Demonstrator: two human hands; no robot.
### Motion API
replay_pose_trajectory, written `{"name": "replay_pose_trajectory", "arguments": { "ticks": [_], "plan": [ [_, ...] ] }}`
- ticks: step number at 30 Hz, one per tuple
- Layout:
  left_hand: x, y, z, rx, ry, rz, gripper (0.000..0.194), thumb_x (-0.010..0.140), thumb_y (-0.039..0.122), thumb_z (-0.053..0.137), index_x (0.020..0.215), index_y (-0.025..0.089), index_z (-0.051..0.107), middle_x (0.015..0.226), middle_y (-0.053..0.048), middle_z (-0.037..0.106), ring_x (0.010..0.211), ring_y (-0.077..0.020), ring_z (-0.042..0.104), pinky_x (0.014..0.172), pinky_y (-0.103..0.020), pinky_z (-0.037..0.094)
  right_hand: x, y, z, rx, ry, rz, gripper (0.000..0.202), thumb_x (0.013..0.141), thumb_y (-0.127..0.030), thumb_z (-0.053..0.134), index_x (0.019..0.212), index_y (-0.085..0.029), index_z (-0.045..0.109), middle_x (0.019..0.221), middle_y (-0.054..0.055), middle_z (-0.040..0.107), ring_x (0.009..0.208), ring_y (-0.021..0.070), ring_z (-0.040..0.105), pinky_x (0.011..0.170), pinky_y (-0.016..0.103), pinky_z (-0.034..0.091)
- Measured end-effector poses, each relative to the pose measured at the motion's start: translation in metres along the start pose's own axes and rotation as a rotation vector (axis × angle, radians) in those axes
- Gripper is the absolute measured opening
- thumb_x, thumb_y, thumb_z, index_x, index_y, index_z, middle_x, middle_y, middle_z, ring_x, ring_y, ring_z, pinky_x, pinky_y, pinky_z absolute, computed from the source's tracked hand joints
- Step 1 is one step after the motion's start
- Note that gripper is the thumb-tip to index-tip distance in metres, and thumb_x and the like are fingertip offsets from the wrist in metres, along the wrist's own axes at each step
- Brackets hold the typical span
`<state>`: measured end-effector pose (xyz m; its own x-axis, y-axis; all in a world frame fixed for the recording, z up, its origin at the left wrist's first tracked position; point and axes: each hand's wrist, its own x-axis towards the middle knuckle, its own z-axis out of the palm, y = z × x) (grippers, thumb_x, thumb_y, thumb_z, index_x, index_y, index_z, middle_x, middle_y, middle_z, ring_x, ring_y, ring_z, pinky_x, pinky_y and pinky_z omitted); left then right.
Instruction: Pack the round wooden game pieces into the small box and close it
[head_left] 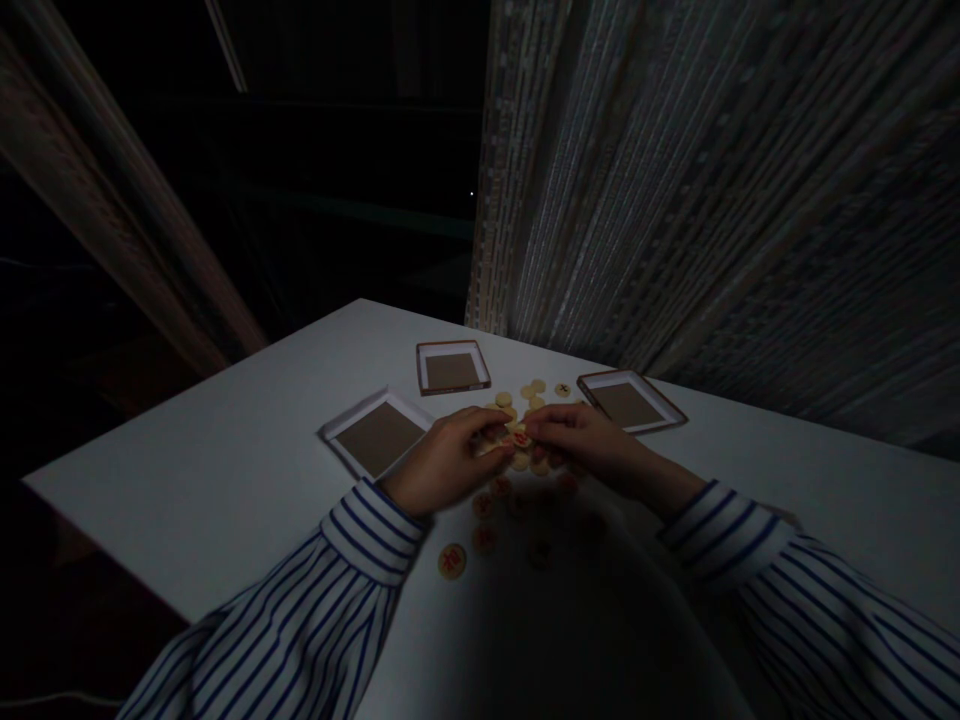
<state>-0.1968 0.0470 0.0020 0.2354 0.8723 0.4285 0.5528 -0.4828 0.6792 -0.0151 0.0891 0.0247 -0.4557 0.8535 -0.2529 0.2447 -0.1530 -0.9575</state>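
Note:
Round, pale wooden Chinese chess pieces lie scattered on the white table (247, 450). My left hand (450, 455) and my right hand (600, 445) meet over them, fingers curled inward. Between the fingertips is a Chinese chess piece (520, 438) with a red character; the thumb and fingers of both hands close around it. Dim light hides the exact contact. Nearer to me sits a loose piece (452, 561) with a red character, and another red piece (484, 539) is beside it. Several more lie in the shadow below my hands.
Three shallow, open box parts with brown bases stand around the pieces: a left tray (336, 445) beside my left wrist, a back tray (452, 389), and a right tray (660, 427). A string curtain (600, 200) hangs behind the table's far edge. The room is dark.

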Motion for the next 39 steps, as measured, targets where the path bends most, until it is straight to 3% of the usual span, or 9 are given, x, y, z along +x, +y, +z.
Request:
{"name": "replay_pose_trajectory", "arguments": {
  "ticks": [6,14,19,26,33,39],
  "plan": [
    [0.000,0.002,-0.001,-0.010,-0.007,0.033,0.027,0.075,0.030,0.060,0.098,0.015,0.062,0.090,-0.007,0.064,0.082,-0.0160,0.059,0.074,-0.030,0.047,0.000,0.002,0.004,0.018,-0.050,-0.034,0.017,0.071,-0.030,0.062,0.079,-0.015,0.063,0.056,-0.002,0.060,0.048,0.0053,0.050,0.045,0.016,0.034],
    [0.001,0.002,-0.001,-0.051,0.001,0.024,0.026,0.078,0.034,0.057,0.098,0.018,0.064,0.088,-0.005,0.064,0.078,-0.0146,0.059,0.072,-0.028,0.047,-0.001,0.002,0.005,0.007,-0.020,-0.038,0.019,0.071,-0.032,0.062,0.080,-0.015,0.062,0.054,-0.003,0.058,0.046,0.0055,0.048,0.044,0.017,0.034],
    [0.003,0.003,-0.002,-0.144,-0.020,-0.025,0.026,0.079,0.031,0.057,0.099,0.018,0.064,0.093,-0.006,0.066,0.083,-0.0152,0.060,0.076,-0.029,0.048,-0.004,-0.004,0.007,-0.020,0.035,-0.020,0.021,0.069,-0.032,0.063,0.079,-0.014,0.064,0.052,-0.004,0.056,0.043,0.0041,0.044,0.040,0.017,0.028],
    [0.003,0.002,0.001,-0.370,-0.029,-0.213,0.030,0.077,0.027,0.058,0.104,0.014,0.061,0.095,-0.007,0.069,0.086,-0.0164,0.062,0.080,-0.033,0.049,-0.008,-0.012,0.011,0.029,0.111,-0.015,0.018,0.064,-0.028,0.066,0.073,-0.014,0.063,0.049,-0.006,0.053,0.041,0.0038,0.040,0.041,0.018,0.028],
    [0.004,0.007,-0.002,-0.442,-0.041,-0.209,0.028,0.080,0.027,0.054,0.104,0.014,0.062,0.101,-0.007,0.068,0.094,-0.0169,0.061,0.086,-0.033,0.046,-0.009,-0.011,0.012,0.069,0.102,-0.039,0.023,0.060,-0.029,0.070,0.076,-0.014,0.061,0.051,-0.005,0.056,0.045,0.0048,0.047,0.043,0.017,0.034],
    [0.004,0.011,-0.003,-0.335,-0.037,-0.259,0.037,0.071,0.025,0.063,0.106,0.012,0.061,0.084,-0.005,0.068,0.073,-0.0138,0.060,0.068,-0.027,0.049,-0.006,-0.005,0.013,-0.008,0.101,-0.052,0.021,0.063,-0.028,0.069,0.077,-0.016,0.060,0.051,-0.005,0.057,0.044,0.0062,0.048,0.040,0.017,0.035]
  ]
}}
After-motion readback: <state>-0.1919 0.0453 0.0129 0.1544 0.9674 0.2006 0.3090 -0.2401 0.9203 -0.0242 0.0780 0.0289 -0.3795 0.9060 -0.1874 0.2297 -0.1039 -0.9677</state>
